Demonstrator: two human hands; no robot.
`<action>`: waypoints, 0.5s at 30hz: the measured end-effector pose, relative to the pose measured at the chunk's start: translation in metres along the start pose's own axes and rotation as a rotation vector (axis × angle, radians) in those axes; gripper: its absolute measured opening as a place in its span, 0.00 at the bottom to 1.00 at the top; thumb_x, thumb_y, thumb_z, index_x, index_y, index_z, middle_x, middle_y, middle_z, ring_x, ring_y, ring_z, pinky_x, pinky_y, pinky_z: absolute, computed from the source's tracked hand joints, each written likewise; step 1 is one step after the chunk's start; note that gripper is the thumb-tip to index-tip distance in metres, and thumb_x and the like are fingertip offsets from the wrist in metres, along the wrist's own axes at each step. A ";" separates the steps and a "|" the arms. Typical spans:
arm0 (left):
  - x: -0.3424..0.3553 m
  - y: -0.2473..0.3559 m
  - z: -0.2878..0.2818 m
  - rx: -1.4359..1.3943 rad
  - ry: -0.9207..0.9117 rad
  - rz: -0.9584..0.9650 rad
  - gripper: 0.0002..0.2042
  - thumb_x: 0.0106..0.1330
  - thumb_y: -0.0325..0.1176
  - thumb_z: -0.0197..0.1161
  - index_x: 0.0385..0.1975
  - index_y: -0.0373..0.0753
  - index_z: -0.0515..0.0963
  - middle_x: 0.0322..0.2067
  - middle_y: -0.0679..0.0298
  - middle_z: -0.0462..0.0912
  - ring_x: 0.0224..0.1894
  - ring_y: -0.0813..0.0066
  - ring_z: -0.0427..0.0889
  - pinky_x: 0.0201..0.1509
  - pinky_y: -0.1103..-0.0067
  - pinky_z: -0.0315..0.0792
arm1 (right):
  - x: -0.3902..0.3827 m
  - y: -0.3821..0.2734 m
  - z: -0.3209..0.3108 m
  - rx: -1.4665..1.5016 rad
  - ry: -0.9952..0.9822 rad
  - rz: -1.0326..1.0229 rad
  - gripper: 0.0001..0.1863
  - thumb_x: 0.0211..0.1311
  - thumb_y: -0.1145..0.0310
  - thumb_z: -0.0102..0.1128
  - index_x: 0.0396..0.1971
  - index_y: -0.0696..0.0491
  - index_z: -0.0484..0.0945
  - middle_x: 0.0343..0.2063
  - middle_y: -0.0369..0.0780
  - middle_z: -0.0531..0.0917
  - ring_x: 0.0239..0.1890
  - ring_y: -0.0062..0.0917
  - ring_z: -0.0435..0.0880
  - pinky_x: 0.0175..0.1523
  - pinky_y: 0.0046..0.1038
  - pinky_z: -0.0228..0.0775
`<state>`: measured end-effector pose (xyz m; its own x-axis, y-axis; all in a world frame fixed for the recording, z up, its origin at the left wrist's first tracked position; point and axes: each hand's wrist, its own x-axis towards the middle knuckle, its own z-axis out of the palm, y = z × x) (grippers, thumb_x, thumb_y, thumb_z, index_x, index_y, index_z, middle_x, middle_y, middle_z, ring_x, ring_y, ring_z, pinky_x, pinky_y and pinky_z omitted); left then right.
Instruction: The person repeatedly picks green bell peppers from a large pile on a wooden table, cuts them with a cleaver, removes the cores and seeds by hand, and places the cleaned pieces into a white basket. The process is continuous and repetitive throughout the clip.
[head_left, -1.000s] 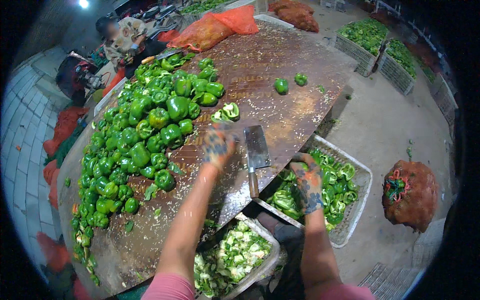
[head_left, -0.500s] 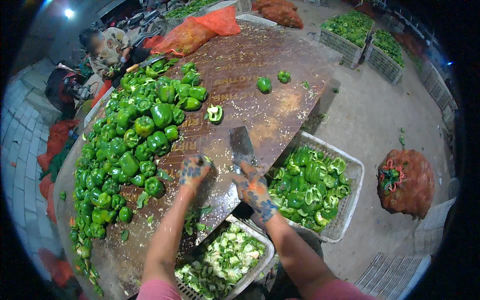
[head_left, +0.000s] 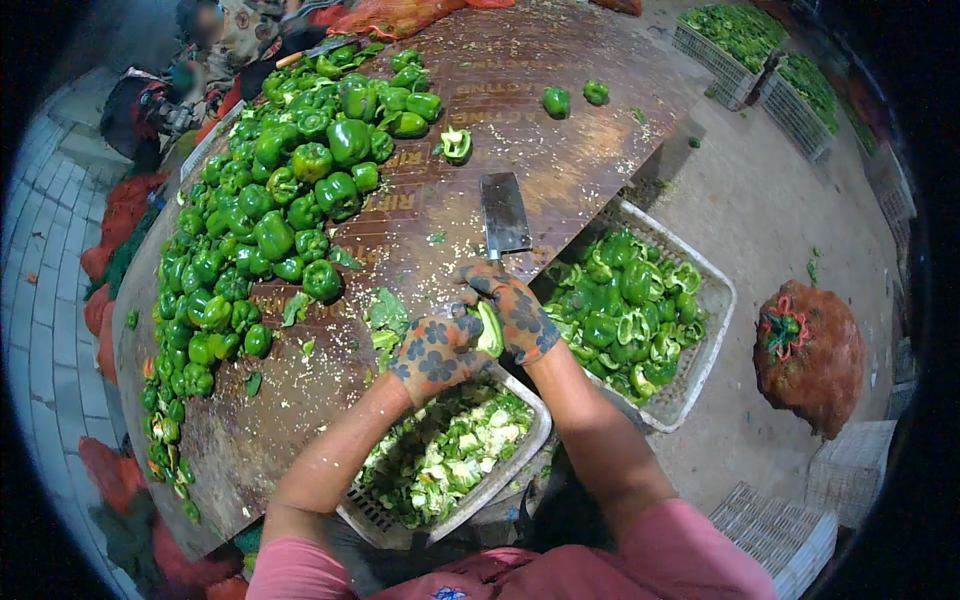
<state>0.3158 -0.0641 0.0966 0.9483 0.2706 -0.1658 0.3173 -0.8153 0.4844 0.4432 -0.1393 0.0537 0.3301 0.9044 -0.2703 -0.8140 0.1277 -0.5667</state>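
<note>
Both my hands wear orange and grey gloves with dark flower shapes. My left hand (head_left: 436,352) is closed around a cut piece of green bell pepper (head_left: 488,330), its pale inner side showing. Against the other side of this piece lies my right hand (head_left: 517,315), fingers wrapped around the handle of a cleaver (head_left: 506,213). The cleaver's wide dark blade points away from me over the tabletop; most of its handle is hidden by the fingers. Just beneath my hands stands a crate (head_left: 545,425) of pale green pepper cores and scraps.
Whole green peppers (head_left: 275,237) are heaped on the left of the brown table (head_left: 470,110). A halved pepper (head_left: 456,145) lies farther back. Right of the table is a crate (head_left: 722,325) of pepper halves. A red mesh sack (head_left: 812,360) rests on the floor; a person (head_left: 250,30) is at far left.
My hands have come together near the table edge, above the scrap crate. A pepper piece now shows clearly between them. The view has tilted down, and the cleaver remains by my right hand.
</note>
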 end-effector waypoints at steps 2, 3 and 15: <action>0.002 0.012 0.004 -0.183 0.147 -0.013 0.12 0.50 0.39 0.63 0.30 0.38 0.78 0.24 0.53 0.78 0.28 0.58 0.77 0.33 0.70 0.70 | 0.000 -0.006 -0.007 -0.019 -0.027 0.008 0.11 0.61 0.67 0.47 0.40 0.56 0.73 0.30 0.35 0.76 0.30 0.18 0.75 0.34 0.19 0.71; 0.004 0.018 0.005 -0.277 0.218 -0.019 0.12 0.50 0.38 0.63 0.30 0.38 0.78 0.23 0.54 0.78 0.27 0.58 0.77 0.32 0.70 0.70 | 0.002 0.001 -0.013 -0.094 -0.050 -0.076 0.11 0.61 0.67 0.48 0.40 0.55 0.73 0.31 0.35 0.76 0.29 0.18 0.75 0.33 0.19 0.71; 0.016 -0.021 0.001 0.179 -0.130 0.066 0.26 0.52 0.57 0.57 0.42 0.41 0.73 0.35 0.49 0.75 0.38 0.54 0.75 0.44 0.65 0.69 | -0.051 -0.079 -0.080 -1.945 0.887 -0.528 0.14 0.47 0.61 0.62 0.35 0.49 0.77 0.37 0.42 0.76 0.41 0.37 0.75 0.43 0.35 0.69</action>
<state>0.3243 -0.0433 0.0824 0.9548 0.1549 -0.2537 0.2380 -0.9098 0.3400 0.5290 -0.2277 0.0503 0.8273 0.4961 0.2638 0.5618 -0.7320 -0.3855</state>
